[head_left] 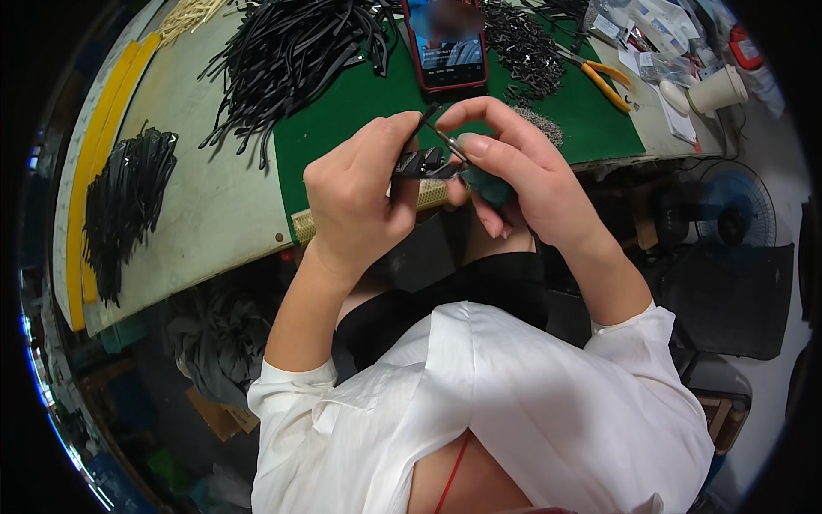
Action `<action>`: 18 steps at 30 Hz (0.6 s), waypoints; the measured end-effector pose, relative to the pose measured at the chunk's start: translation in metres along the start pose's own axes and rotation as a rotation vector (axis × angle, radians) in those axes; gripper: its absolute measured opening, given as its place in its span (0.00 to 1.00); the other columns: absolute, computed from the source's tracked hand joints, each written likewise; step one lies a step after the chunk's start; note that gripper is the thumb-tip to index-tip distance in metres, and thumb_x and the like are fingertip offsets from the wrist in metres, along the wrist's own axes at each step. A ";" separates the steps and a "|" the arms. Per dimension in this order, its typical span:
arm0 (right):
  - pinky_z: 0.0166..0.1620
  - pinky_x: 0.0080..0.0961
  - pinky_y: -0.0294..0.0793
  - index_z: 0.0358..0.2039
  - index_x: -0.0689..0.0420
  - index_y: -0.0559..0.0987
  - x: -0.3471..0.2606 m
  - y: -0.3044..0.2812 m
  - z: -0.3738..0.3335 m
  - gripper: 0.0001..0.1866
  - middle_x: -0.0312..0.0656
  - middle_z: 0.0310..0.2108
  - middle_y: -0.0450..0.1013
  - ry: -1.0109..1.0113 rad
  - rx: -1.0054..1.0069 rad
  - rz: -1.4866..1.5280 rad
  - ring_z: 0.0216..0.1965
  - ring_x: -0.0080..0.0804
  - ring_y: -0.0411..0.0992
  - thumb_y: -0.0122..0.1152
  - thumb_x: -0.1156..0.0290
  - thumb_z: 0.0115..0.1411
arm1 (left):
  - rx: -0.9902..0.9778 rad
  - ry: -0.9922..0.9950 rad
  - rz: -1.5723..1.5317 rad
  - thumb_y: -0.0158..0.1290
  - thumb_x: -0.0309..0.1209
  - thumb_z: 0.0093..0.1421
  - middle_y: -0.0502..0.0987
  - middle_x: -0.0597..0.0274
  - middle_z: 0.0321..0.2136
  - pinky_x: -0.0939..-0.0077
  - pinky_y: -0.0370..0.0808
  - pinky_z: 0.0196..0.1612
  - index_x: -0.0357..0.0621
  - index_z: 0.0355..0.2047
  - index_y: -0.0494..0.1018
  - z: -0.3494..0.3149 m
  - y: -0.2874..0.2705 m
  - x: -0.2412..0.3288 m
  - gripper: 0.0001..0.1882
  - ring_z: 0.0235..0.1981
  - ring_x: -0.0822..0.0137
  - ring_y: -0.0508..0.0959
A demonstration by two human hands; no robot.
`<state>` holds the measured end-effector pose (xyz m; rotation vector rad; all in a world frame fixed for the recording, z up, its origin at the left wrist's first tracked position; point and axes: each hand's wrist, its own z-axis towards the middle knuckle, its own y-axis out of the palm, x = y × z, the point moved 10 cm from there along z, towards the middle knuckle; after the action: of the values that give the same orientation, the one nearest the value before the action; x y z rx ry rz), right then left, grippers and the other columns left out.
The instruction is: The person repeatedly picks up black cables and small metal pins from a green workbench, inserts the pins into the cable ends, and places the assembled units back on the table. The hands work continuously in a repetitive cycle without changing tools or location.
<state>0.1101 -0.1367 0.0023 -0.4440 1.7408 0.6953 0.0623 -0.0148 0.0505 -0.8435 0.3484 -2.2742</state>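
My left hand [360,176] is closed around a dark, narrow piece that looks like an eyeglass frame part [419,163], with a slim black arm sticking up past the fingertips. In my right hand [535,171] is a screwdriver; its dark green handle [488,184] rests against the palm. Thumb and forefinger pinch the metal shaft [452,147], whose upper end points at the black arm. Both hands meet over the front edge of the table, above my lap. The exact contact point is too small to make out.
Black strips like eyeglass temples [300,64] lie heaped at the back, with another bundle [128,206] at left. On the green mat [334,128] are a phone [445,77], small black parts [527,47], tiny screws [539,124] and orange-handled pliers [604,81]. A paper cup [717,90] stands far right.
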 end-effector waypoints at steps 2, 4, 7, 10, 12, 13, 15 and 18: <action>0.18 0.15 0.63 0.49 0.59 0.67 0.001 -0.002 0.001 0.14 0.35 0.24 0.72 -0.038 0.025 -0.077 0.15 0.17 0.66 0.52 0.67 0.68 | -0.017 0.036 0.031 0.54 0.16 0.40 0.79 0.54 0.29 0.69 0.75 0.27 0.39 0.40 0.76 -0.001 0.001 0.000 0.22 0.25 0.56 0.80; 0.18 0.17 0.63 0.48 0.60 0.65 -0.002 -0.001 0.002 0.13 0.35 0.21 0.71 -0.102 0.066 -0.216 0.15 0.16 0.65 0.51 0.67 0.68 | -0.031 0.069 0.057 0.55 0.17 0.39 0.79 0.55 0.29 0.69 0.74 0.26 0.39 0.39 0.76 -0.001 0.002 -0.001 0.21 0.25 0.57 0.80; 0.22 0.32 0.70 0.52 0.62 0.64 -0.016 0.003 -0.002 0.21 0.45 0.23 0.74 -0.460 0.251 -0.794 0.18 0.38 0.73 0.59 0.70 0.62 | -0.105 0.058 0.160 0.56 0.19 0.41 0.78 0.57 0.27 0.68 0.73 0.25 0.40 0.37 0.74 -0.001 0.008 -0.003 0.19 0.24 0.57 0.79; 0.26 0.40 0.74 0.54 0.63 0.63 -0.017 0.011 -0.004 0.28 0.53 0.26 0.76 -0.544 0.320 -1.081 0.23 0.52 0.76 0.65 0.68 0.57 | -0.214 -0.022 0.288 0.56 0.21 0.44 0.76 0.58 0.25 0.66 0.73 0.25 0.42 0.37 0.71 -0.003 0.021 -0.012 0.17 0.24 0.57 0.78; 0.26 0.40 0.75 0.54 0.63 0.63 -0.018 0.013 -0.003 0.29 0.53 0.27 0.76 -0.522 0.325 -1.153 0.23 0.51 0.77 0.66 0.67 0.57 | -0.210 -0.105 0.431 0.53 0.21 0.50 0.77 0.56 0.26 0.61 0.74 0.25 0.43 0.39 0.70 0.001 0.014 -0.025 0.15 0.25 0.54 0.79; 0.26 0.39 0.75 0.54 0.62 0.63 -0.017 0.011 -0.003 0.30 0.52 0.27 0.77 -0.509 0.313 -1.129 0.23 0.50 0.77 0.67 0.65 0.57 | -0.190 -0.145 0.509 0.52 0.21 0.51 0.77 0.56 0.25 0.61 0.75 0.26 0.43 0.39 0.70 0.003 0.007 -0.039 0.14 0.25 0.53 0.79; 0.26 0.39 0.74 0.54 0.62 0.64 -0.014 0.004 -0.005 0.30 0.52 0.27 0.77 -0.431 0.273 -1.092 0.23 0.50 0.77 0.67 0.65 0.57 | -0.170 -0.154 0.627 0.49 0.20 0.53 0.77 0.55 0.25 0.61 0.76 0.26 0.42 0.38 0.69 0.014 -0.002 -0.066 0.11 0.25 0.52 0.80; 0.26 0.39 0.74 0.54 0.61 0.65 -0.004 -0.007 -0.007 0.29 0.52 0.27 0.76 -0.378 0.250 -1.060 0.23 0.51 0.77 0.66 0.66 0.57 | -0.227 0.016 0.768 0.51 0.21 0.54 0.77 0.52 0.28 0.59 0.76 0.28 0.41 0.36 0.71 0.030 0.020 -0.101 0.08 0.25 0.51 0.80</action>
<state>0.1101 -0.1472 0.0058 -0.8855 0.9937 -0.1980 0.1486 0.0385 0.0156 -0.6458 0.7957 -1.5407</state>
